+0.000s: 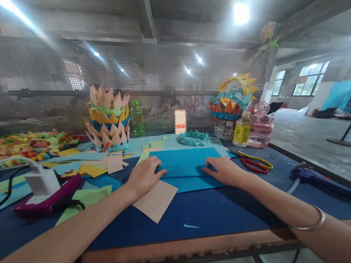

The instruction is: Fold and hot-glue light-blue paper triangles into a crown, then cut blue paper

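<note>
A bright blue sheet of paper (186,160) lies on the dark blue tabletop, its upper layer folded over toward the near edge. My left hand (146,175) grips the sheet's left side with curled fingers. At the right side my right hand (225,170) holds the fold, its fingers bent and pressed together. A tan paper square (156,201) sits just below my left hand, partly against the blue sheet. Behind the sheet rests a teal ring of folded paper points (193,138).
Scissors (256,162) and a glue gun (326,183) lie to the right. Bottles (241,130) and paper baskets (106,124) stand behind. A purple power strip (49,199) with a white plug is left, among paper scraps.
</note>
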Motion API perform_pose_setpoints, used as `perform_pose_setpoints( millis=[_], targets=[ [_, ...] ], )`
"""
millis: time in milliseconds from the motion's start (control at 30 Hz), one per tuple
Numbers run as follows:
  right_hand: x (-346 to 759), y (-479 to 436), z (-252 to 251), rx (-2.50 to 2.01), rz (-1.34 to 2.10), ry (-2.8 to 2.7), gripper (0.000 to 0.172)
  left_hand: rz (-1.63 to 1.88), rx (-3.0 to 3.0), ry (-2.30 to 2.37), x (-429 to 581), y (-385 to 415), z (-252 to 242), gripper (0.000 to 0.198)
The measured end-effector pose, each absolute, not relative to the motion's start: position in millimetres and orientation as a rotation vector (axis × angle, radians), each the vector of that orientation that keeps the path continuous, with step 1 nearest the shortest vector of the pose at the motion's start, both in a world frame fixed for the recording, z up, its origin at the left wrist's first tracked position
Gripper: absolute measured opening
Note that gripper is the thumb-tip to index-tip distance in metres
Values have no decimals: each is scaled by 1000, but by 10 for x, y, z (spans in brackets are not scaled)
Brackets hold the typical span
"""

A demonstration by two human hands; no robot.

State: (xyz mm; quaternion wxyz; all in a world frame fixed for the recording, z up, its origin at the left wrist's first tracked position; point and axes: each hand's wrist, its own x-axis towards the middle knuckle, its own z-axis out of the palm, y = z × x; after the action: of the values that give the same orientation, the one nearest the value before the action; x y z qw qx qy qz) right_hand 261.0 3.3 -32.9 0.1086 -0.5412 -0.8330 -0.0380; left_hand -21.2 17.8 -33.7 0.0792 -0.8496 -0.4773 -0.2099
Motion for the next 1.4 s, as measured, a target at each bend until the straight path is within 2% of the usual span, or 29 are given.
perform_pose_setpoints(
  millis=[167,300,400,667,867,1100,1400],
  targets=[
    [2593,11,-322,-1611,-174,-2471,26,-606,-2548,-1393,-167,110,-282,19],
    [2587,10,-324,-1615,-206,-2470,24,-510,-2572,-1046,-119,71,-227,55],
    [2590,21,-336,-1608,-203,-2474,25,-278,-2753,-811,-118,73,-213,64],
    [2588,20,-328,-1631,-185,-2467,25,-110,-2856,-803,-130,67,-206,64],
    [2579,17,-324,-1626,-149,-2448,24,-106,-2876,-861,-68,-101,-81,41],
    [2565,34,-378,-1581,-86,-2313,17,-162,-2907,-884,-44,-176,-46,48],
    [2198,-1,-391,-1562,-149,-2254,39,-115,-2862,-931,-12,-190,-51,48]
  ],
)
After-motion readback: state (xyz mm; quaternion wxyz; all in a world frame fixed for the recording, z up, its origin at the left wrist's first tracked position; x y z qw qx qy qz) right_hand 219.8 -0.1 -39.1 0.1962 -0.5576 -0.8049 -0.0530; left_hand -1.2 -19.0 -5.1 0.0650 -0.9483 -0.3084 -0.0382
